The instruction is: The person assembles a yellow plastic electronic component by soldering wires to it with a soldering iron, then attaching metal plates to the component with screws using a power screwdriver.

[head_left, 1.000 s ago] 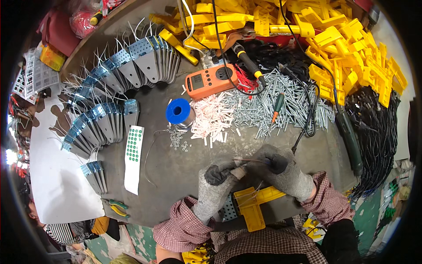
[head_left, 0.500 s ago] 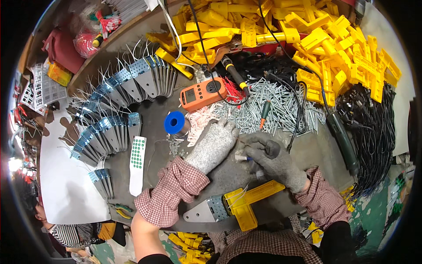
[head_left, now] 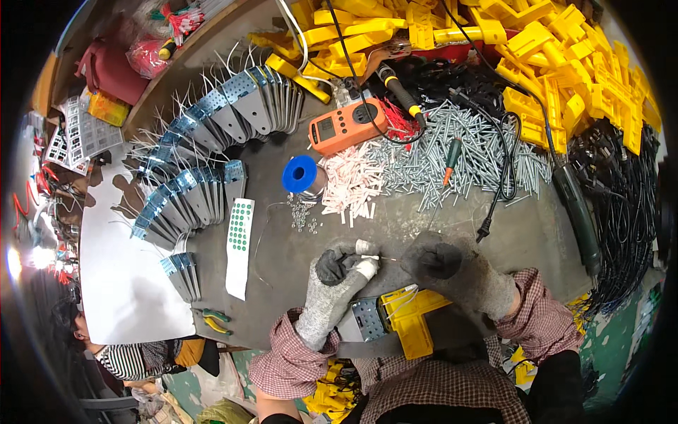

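Observation:
My left hand (head_left: 339,267), in a grey glove with white-wrapped fingertips, is pinched closed at the middle of the bench. A thin pale piece (head_left: 388,258) sticks out from its fingertips toward my right hand. My right hand (head_left: 452,265), in a darker grey glove, is curled closed a short way to the right; what its fingers hold is hidden. Just below the hands lies a yellow plastic housing (head_left: 409,328) with white wires, joined to a perforated blue-silver metal bracket (head_left: 369,319). My left forearm partly covers the bracket's plate.
Beyond the hands lie small pale pink tubes (head_left: 349,180), screws (head_left: 452,152), a solder spool (head_left: 300,175) and an orange meter (head_left: 346,128). Metal brackets (head_left: 247,106) stand in rows at left. Yellow housings (head_left: 544,56) heap at back; a soldering iron (head_left: 575,212) lies right.
My left hand has drawn back from the pink tubes toward me, its fingers now pinched near my right hand. My right hand has curled further closed. The whole view has shifted slightly.

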Available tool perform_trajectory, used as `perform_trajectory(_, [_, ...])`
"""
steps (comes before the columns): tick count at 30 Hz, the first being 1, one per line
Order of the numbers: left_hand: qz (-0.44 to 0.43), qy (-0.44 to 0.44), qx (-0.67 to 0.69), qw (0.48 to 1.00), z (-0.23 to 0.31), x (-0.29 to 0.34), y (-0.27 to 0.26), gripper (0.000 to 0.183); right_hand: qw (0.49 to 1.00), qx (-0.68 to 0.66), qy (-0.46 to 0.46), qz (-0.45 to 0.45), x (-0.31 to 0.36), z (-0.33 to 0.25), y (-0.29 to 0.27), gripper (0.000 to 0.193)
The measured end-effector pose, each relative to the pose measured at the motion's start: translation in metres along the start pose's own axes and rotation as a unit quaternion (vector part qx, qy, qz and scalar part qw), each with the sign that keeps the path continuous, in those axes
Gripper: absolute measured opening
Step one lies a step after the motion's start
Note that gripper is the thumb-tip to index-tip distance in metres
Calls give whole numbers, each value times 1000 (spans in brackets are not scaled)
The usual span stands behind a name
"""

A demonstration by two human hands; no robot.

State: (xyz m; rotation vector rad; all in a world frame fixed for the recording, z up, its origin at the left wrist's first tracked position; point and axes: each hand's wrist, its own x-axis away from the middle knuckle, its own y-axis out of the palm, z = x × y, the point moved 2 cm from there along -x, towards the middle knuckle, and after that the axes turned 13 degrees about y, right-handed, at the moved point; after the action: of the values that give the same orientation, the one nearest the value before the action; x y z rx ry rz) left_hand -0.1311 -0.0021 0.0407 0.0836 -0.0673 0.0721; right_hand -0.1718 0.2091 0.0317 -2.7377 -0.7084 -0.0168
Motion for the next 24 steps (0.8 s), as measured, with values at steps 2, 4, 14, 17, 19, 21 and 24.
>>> perform_trajectory(2, [-19,-3,-24,1000,4,1,4,27,999,-25,7,-37,-4,-3,-3,21])
perform_trajectory(4, [-23,1,-27,999,3,2,4,27,998,-39,13,-37,-4,1,0,20])
perform_trajectory(14, [-78,135,-144,977,6,1,16,22,999,40,-9,-19,-4,3,-3,21])
perform_trajectory(17, [-77,137,-166,974,8,2,13,15,999,13,-3,-46,-4,-9,-5,20])
perform_trajectory(19, [-67,83,-77,991,4,1,18,18,998,13,-8,-55,-5,-4,-5,21])
perform_trajectory(21, [-62,97,-68,991,1,2,19,16,998,14,-12,-66,-8,2,-3,22])
perform_trajectory(24, [-73,132,-71,986,-3,4,27,14,987,95,-130,-22,-7,1,4,34])
